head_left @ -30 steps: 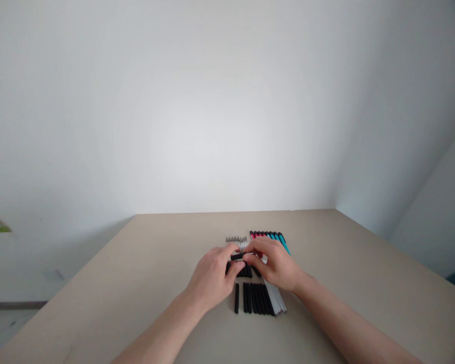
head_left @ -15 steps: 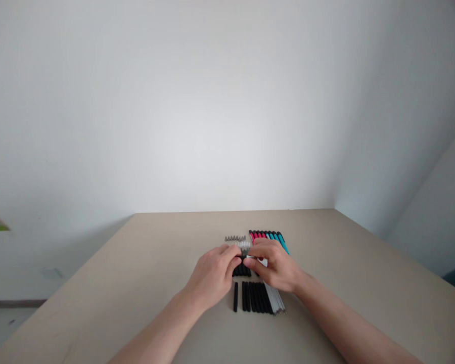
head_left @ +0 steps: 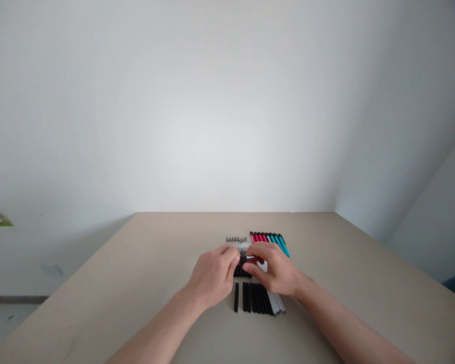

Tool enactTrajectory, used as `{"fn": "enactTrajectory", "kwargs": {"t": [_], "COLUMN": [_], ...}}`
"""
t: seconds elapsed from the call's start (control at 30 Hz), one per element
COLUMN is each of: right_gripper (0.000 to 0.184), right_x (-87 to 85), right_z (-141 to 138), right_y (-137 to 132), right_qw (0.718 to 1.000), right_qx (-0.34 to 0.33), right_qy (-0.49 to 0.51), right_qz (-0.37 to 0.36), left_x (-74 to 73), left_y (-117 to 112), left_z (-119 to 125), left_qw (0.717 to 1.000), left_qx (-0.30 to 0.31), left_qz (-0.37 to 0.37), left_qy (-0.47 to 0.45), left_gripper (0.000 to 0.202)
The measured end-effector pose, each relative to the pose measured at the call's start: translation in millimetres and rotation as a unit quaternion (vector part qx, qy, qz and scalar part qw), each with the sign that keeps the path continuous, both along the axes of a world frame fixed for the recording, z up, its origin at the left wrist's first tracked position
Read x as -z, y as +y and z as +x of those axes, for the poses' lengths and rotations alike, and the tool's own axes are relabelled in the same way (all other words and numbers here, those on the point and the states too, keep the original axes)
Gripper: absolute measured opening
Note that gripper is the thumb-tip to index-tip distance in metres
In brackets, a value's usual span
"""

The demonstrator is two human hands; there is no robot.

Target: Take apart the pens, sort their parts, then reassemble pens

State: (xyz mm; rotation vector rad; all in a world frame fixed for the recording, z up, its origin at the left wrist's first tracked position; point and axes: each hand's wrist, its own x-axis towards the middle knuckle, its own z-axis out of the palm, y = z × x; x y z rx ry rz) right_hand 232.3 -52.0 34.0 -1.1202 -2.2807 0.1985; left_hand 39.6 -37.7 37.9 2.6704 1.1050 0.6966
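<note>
Head view: two-handed pinch.
Fingers (head_left: 233,263): shut tight on small black pen part (head_left: 244,259).
Hands: left hand (head_left: 212,277), right hand (head_left: 277,270), one each end.
Feel: likely light, stiff, slippery; grip by ends.
Surface (head_left: 155,263): black tubes (head_left: 255,298) just below, bright barrels (head_left: 270,237) and springs (head_left: 235,239) beyond.

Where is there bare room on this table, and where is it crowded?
Bare tabletop lies left of the left hand, right of the right hand, and behind the coloured pens. Crowded mid-table, around the black tubes and springs.

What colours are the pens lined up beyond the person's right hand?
Some pens are pink-red, the others teal; the head view shows them.
</note>
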Motion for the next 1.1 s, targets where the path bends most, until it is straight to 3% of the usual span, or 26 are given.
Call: {"fn": "enactTrajectory", "kwargs": {"t": [0.23, 0.4, 0.6, 0.9, 1.1], "right_gripper": [0.044, 0.031, 0.044, 0.029, 0.042], "right_x": [1.0, -1.1, -0.2, -0.6, 0.2], "right_z": [-0.2, -1.8, -2.8, -2.4, -1.9], "right_y": [0.7, -1.2, 1.5, -0.4, 1.7], "right_qw": [1.0, 1.0, 1.0, 1.0, 1.0], "right_qx": [-0.025, -0.014, -0.03, -0.019, -0.016], "right_qy": [-0.004, -0.001, 0.005, -0.013, 0.016], "right_qz": [0.003, -0.004, 0.001, -0.01, 0.001], "left_x": [-1.8, 0.5, -3.3, 0.7, 0.5], "left_y": [-2.3, -1.1, -3.3, -0.6, -1.4], "left_z": [-0.9, 0.3, -1.7, -1.6, 0.8], "left_qw": [1.0, 1.0, 0.998, 0.999, 0.999], "left_qx": [0.018, 0.006, 0.052, 0.034, 0.025], "left_qz": [0.002, 0.0, -0.022, -0.003, 0.001], "left_qy": [-0.016, -0.016, -0.02, -0.001, -0.03], "left_gripper": [0.022, 0.025, 0.014, 0.021, 0.026]}}
